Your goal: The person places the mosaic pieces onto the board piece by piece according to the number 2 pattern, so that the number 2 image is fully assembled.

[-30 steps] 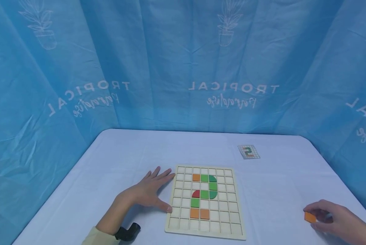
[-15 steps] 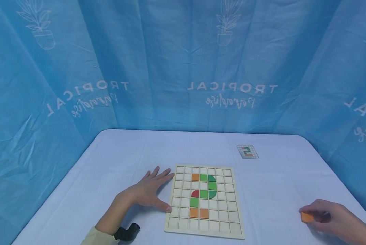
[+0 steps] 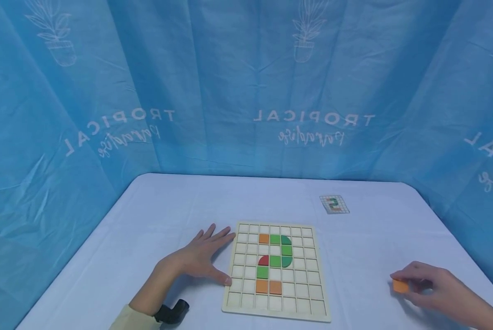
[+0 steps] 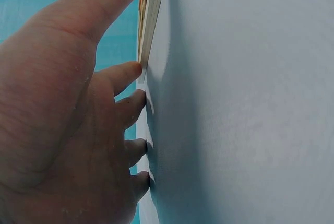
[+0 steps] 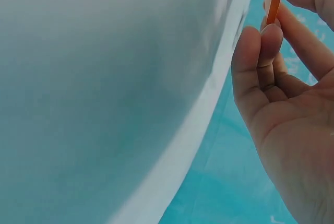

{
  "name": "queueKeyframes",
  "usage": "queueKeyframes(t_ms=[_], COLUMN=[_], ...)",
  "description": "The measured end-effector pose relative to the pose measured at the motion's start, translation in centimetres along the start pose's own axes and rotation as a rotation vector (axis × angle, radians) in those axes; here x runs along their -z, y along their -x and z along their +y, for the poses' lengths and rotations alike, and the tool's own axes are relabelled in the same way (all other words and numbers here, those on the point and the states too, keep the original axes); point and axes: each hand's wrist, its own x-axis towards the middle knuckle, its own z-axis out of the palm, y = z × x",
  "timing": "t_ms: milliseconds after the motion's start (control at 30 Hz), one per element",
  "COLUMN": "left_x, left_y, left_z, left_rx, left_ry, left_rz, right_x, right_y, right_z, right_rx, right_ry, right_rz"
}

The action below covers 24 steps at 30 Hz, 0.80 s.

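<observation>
An orange square tile (image 3: pixel 401 286) is pinched between the thumb and fingers of my right hand (image 3: pixel 429 285), over the right part of the table. In the right wrist view the tile (image 5: pixel 273 4) shows nearly edge-on. My left hand (image 3: pixel 198 256) lies spread on the table, its thumb and index fingertips at the left edge of the wooden grid board (image 3: pixel 277 313). In the left wrist view the fingers (image 4: pixel 128 78) reach to the board's side (image 4: pixel 153 20). Set in the board are orange squares (image 3: pixel 262 287), green squares (image 3: pixel 275 261), dark green quarter-rounds (image 3: pixel 285 240) and one red quarter-round (image 3: pixel 264 261).
A small pattern card (image 3: pixel 335 204) with a coloured figure on a grid lies behind the board to the right. White cloth covers the table (image 3: pixel 366 238). Blue printed curtains (image 3: pixel 246 91) hang around its back and sides. A black device (image 3: pixel 173 312) sits at the left wrist.
My right hand has moved left across the table toward the board, carrying the orange tile. The left hand and the board have stayed in place.
</observation>
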Motion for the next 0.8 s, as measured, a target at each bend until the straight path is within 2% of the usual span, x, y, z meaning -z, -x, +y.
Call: queueKeyframes(t_ms=[133, 267, 633, 800], left_x=[0.1, 0.1, 0.2, 0.1], left_y=[0.0, -0.1, -0.1, 0.0], left_z=[0.0, 0.0, 0.2, 0.1], left_rx=[0.009, 0.015, 0.02, 0.022], left_ry=[0.002, 0.006, 0.009, 0.014], left_rz=[-0.003, -0.008, -0.007, -0.01], right_x=[-0.5, -1.1, -2.0, -2.3], right_y=[-0.8, -1.5, -3.1, -3.6], right_z=[-0.6, -1.5, -4.5, -5.3], right_rx=[0.097, 0.15, 0.123, 0.141], right_ry=[-0.041, -0.06, -0.073, -0.093], right_rz=[0.011, 0.007, -0.05, -0.069])
